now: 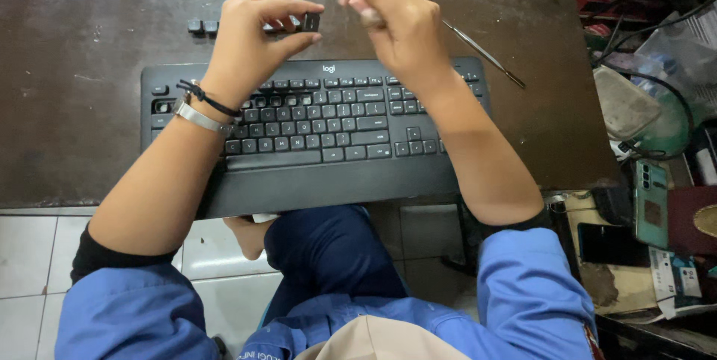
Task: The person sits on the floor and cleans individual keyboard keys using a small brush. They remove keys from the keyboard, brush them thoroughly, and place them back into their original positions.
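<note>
The left hand is raised above the far edge of a black keyboard and pinches a small black keycap between thumb and forefinger. The right hand hovers just beside it, to the right, fingers curled around the handle of a thin metal tool whose shaft slants away toward the right over the table; its tip-end near the keycap is hidden by the fingers. The keyboard lies on the dark brown table, its near edge overhanging the table's edge above the person's lap. Beyond it, on the far left, a few loose black keycaps sit in a short row on the table. A green phone lies among clutter on the right.
</note>
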